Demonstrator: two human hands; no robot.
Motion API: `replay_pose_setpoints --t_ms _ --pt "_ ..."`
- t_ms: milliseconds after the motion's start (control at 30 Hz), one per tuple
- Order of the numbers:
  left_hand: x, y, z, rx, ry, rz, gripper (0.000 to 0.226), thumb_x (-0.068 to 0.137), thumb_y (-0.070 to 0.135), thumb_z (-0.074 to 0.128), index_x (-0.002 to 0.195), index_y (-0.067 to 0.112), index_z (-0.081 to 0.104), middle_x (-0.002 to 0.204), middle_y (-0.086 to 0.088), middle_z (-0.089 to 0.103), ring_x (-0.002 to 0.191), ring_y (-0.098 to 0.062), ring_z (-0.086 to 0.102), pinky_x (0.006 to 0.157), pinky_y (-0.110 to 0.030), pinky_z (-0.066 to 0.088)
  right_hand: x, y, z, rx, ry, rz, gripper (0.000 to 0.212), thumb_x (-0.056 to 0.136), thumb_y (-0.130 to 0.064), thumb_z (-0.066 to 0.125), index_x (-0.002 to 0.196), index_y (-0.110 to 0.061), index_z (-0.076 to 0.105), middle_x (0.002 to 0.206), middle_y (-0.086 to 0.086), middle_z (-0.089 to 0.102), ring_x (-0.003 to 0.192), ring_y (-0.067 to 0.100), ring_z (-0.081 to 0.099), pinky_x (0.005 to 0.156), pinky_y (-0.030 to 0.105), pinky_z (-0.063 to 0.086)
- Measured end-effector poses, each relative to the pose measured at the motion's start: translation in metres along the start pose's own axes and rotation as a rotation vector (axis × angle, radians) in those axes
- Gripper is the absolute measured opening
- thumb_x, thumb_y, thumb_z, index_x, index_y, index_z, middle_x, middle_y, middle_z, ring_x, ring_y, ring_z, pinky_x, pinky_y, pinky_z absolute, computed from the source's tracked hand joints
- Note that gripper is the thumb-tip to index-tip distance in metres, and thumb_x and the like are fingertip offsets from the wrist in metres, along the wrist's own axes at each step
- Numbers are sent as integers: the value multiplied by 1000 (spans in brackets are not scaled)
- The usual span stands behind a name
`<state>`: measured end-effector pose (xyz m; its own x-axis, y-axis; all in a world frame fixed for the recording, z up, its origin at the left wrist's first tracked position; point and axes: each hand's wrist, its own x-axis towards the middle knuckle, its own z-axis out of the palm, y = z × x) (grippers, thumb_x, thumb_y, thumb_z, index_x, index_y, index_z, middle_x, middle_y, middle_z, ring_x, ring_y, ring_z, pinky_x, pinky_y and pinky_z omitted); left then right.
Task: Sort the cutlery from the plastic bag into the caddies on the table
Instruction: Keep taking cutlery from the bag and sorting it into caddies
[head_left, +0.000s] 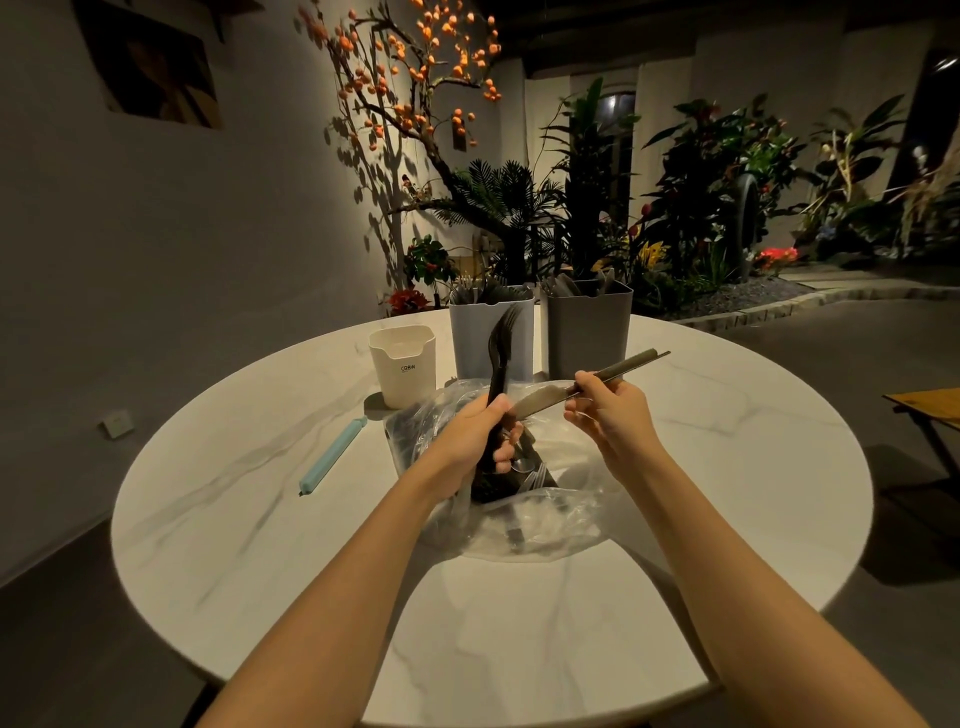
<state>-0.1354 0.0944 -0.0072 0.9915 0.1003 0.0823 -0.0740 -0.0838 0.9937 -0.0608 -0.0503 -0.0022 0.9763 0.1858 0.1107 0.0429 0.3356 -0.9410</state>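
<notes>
Bag: crumpled clear plastic bag (545, 514) lies nearest.
Left hand (467, 436): grips black forks (501, 343) upright.
Right hand (605, 410): pinches grey table knife (587, 384); best dropped handle-first into its caddy.

Left forearm: I see it bare, reaching in from the lower left toward the crumpled clear plastic bag (524, 514). Left hand (475, 441): above the bag's near-left part, fingers curled round the dark slim-handled forks (501, 348), held upright. Right forearm: bare, entering from the lower right, wrist bent above the bag's right side. Right hand (610, 410): just right of the left, apart from it, fingertips pinching the flat grey metal table knife (587, 384) at mid-length.
</notes>
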Motion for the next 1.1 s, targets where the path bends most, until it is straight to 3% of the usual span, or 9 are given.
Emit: replay_pose_setpoints --t_ms 133,300,433,600,767,933,1000,1067,1100 --pt "1 -1 2 -67 -30 -5 32 104 36 36 91 10 47 65 0 55 46 -8 33 42 -18 30 -2 1 0 15 -55 41 11 96 -13 54 87 -9 59 75 7 60 62 10 58 57 17 55" --pt "2 -1 3 -14 -26 41 34 102 29 44 122 3 51 73 -4 63 45 -7 40 41 -17 34 -2 3 0 45 -150 77 8 96 -14 56 96 -7 60 84 8 63 69 13 61 58 18 54" --pt "3 -3 4 -223 -28 -13 40 103 37 39 109 0 53 72 -6 60 42 -7 36 38 -16 34 -2 3 -2 36 -252 77 14 96 -15 55 99 -2 61 85 9 63 71 14 61 63 20 55" --pt "4 -2 1 -269 -35 -29 13 100 18 48 102 5 52 68 -2 54 46 -7 38 39 -16 35 0 4 -2 81 -266 112 18 96 -19 55 100 -2 60 84 8 65 74 14 65 67 23 56" --pt "3 -1 1 -320 -3 3 9 101 8 43 104 7 52 64 -2 52 43 -6 36 38 -15 34 1 5 -2 -26 -206 124 28 100 -25 49 99 -1 63 82 10 66 70 16 65 63 23 57" --pt "4 0 -2 -314 74 59 11 101 5 40 100 7 50 64 -5 46 41 -6 34 38 -16 30 5 21 0 -700 90 -369 41 98 -37 51 67 -10 58 59 -1 54 56 13 49 57 27 41" --pt "5 0 -2 -325 83 65 11 101 4 40 100 7 50 64 -5 46 41 -6 33 38 -16 30 3 22 1 -756 135 -585 27 95 -32 57 76 -13 60 67 -4 56 62 10 50 60 25 40" --pt "5 0 -3 -303 76 66 10 101 5 41 101 7 50 64 -4 47 43 -7 33 39 -16 31 3 22 1 -875 131 -744 13 90 -24 64 99 -16 63 94 -1 59 86 13 52 74 26 40" --pt "4 0 -2 -290 68 68 9 101 5 41 102 7 50 65 -4 48 44 -7 33 40 -16 31 5 23 0 -968 117 -761 27 86 -21 66 112 -18 61 110 1 55 103 17 47 87 31 38"
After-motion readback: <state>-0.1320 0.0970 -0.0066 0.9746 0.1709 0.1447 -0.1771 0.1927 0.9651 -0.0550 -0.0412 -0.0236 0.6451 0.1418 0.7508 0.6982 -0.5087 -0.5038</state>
